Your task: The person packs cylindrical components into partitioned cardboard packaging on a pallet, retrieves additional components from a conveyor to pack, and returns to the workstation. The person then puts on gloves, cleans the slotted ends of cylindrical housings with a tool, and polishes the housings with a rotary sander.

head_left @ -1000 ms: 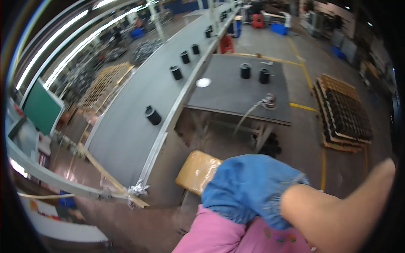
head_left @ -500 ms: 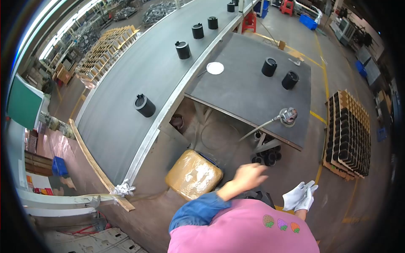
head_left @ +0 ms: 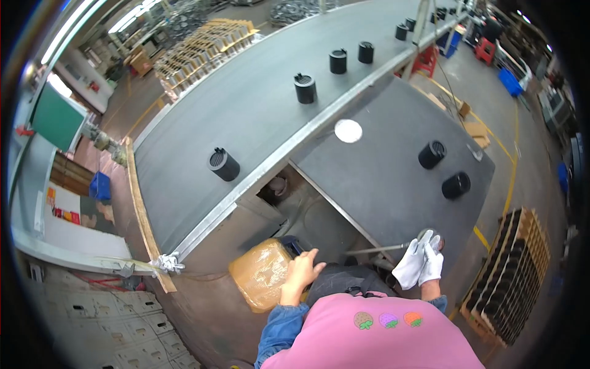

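My bare left hand [head_left: 301, 270] hangs over a tape-wrapped brown block [head_left: 261, 277], its fingers apart and nothing in them. A white glove covers my right hand [head_left: 432, 261]. A second, loose-looking white glove [head_left: 408, 268] is held against it. Both gloves appear in front of the dark table [head_left: 393, 178] near its front edge, hiding most of a round metal tool [head_left: 440, 242] whose hose [head_left: 369, 251] runs off to the left. Farther back on that table are two black cylinders, one with a slotted top [head_left: 432, 154] and one lying tilted in view [head_left: 456, 185].
A long grey conveyor [head_left: 184, 203] on my left carries several black cylinders [head_left: 305, 89]. On the table lies a white disc [head_left: 348, 131]. To the right stands a pallet stack of black parts [head_left: 507, 277]. A wooden strip [head_left: 138, 197] edges the belt's near end.
The view has shifted, with the table nearer. My left hand has gone left and down toward the wrapped block. My right hand, with the gloves, has risen in front of the metal tool.
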Demonstrator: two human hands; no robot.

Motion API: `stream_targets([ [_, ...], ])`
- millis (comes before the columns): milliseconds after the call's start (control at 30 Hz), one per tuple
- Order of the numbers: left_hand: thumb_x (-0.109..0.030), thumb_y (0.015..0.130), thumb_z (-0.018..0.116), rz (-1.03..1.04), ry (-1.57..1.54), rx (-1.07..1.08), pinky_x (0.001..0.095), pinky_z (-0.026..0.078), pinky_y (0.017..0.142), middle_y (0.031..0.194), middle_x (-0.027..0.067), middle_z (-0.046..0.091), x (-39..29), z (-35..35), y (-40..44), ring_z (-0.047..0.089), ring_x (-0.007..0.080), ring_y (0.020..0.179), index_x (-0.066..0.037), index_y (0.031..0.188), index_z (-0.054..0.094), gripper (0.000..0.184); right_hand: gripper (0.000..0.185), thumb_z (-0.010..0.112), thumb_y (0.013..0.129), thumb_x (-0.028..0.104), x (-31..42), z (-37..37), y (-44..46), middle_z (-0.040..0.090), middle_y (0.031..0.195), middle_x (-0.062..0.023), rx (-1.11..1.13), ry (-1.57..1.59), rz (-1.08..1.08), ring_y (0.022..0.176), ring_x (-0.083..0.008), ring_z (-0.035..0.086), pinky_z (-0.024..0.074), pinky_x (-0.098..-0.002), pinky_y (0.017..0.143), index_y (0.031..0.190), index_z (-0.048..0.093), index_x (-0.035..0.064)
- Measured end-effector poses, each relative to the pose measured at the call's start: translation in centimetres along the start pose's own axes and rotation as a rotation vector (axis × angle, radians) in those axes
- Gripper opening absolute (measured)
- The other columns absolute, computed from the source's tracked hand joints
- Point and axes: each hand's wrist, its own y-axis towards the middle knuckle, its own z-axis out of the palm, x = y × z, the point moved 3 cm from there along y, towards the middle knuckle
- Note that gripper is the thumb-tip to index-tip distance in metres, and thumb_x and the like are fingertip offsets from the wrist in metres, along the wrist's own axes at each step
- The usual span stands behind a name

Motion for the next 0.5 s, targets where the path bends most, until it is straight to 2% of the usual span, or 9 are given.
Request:
stream_targets([
  [133,-0.030,0.083,0.063,-0.120,-0.167,0.090,0.0450,0.049,0.086,0.107,0.0217,0.064,1.6,2.7,-0.8,0.059,0.0384,0.103,-0.006,0.119,0.058,0.043,0.056,0.066,0.085,0.015,-0.5,0.5,6.7,0.055,0.125,-0.0099,0.115,-0.062,0.010,0.114,-0.0213,0.053,0.0409,-0.0344,0.098,0.134,0.045,-0.0018],
  [167,-0.026,0.083,0.061,-0.271,-0.049,0.237,0.0453,0.049,0.087,0.106,0.0219,0.064,2.6,3.1,-1.5,0.060,0.0383,0.104,-0.007,0.118,0.058,0.040,0.057,0.067,0.085,0.016,0.0,1.0,7.5,0.055,0.125,-0.0096,0.139,-0.092,0.036,0.114,-0.0211,0.053,0.0405,-0.0340,0.098,0.134,0.045,-0.0019],
  [200,-0.022,0.083,0.059,-0.421,0.068,0.385,0.0457,0.048,0.087,0.105,0.0221,0.064,3.9,3.3,-2.4,0.060,0.0382,0.104,-0.008,0.117,0.059,0.037,0.059,0.064,0.087,0.015,2.2,3.6,5.9,0.050,0.134,-0.0102,0.112,-0.132,0.083,0.123,-0.0199,0.047,0.0356,-0.0335,0.104,0.137,0.039,-0.0045],
  [267,-0.018,0.081,0.058,-0.532,0.118,0.456,0.0466,0.048,0.088,0.108,0.0203,0.064,4.6,1.8,-5.1,0.059,0.0382,0.106,-0.012,0.111,0.063,0.031,0.058,0.063,0.087,0.016,1.2,2.7,8.3,0.051,0.133,-0.0106,0.159,-0.093,0.026,0.122,-0.0211,0.048,0.0378,-0.0345,0.102,0.136,0.041,-0.0045],
  [333,-0.011,0.078,0.056,-0.516,0.071,0.727,0.0416,0.048,0.086,0.109,0.0180,0.065,5.5,1.3,-7.2,0.061,0.0323,0.105,-0.013,0.116,0.062,0.038,0.059,0.061,0.088,0.017,1.5,2.5,9.2,0.049,0.135,-0.0116,0.134,-0.119,0.017,0.122,-0.0222,0.047,0.0370,-0.0350,0.103,0.138,0.037,-0.0043],
  [367,-0.011,0.077,0.057,-0.453,-0.028,0.810,0.0397,0.049,0.085,0.109,0.0174,0.066,7.2,2.8,-7.9,0.062,0.0304,0.104,-0.011,0.116,0.062,0.039,0.062,0.063,0.087,0.018,-0.5,0.6,12.0,0.048,0.135,-0.0103,0.147,-0.053,-0.019,0.121,-0.0218,0.048,0.0360,-0.0359,0.103,0.141,0.037,0.0016],
  [400,-0.011,0.076,0.057,-0.385,-0.127,0.895,0.0378,0.049,0.085,0.109,0.0167,0.066,8.7,4.5,-8.5,0.062,0.0285,0.103,-0.010,0.117,0.062,0.041,0.064,0.061,0.088,0.020,-0.5,0.3,12.1,0.046,0.137,-0.0116,0.132,-0.073,0.001,0.123,-0.0230,0.047,0.0352,-0.0366,0.104,0.142,0.034,0.0013],
  [467,-0.017,0.076,0.061,-0.335,-0.353,0.797,0.0358,0.049,0.083,0.108,0.0167,0.067,8.4,4.6,-7.7,0.063,0.0271,0.101,-0.007,0.116,0.062,0.042,0.063,0.056,0.090,0.019,0.5,1.9,10.8,0.041,0.142,-0.0136,0.030,-0.056,-0.011,0.126,-0.0246,0.044,0.0339,-0.0360,0.106,0.143,0.030,-0.0019],
  [500,-0.021,0.075,0.064,-0.361,-0.352,0.774,0.0354,0.049,0.080,0.103,0.0171,0.068,4.9,0.3,-5.7,0.063,0.0268,0.095,-0.004,0.115,0.062,0.043,0.062,0.056,0.090,0.020,1.7,2.7,9.8,0.042,0.141,-0.0138,-0.008,-0.062,0.016,0.126,-0.0245,0.044,0.0343,-0.0358,0.105,0.143,0.030,-0.0015],
])
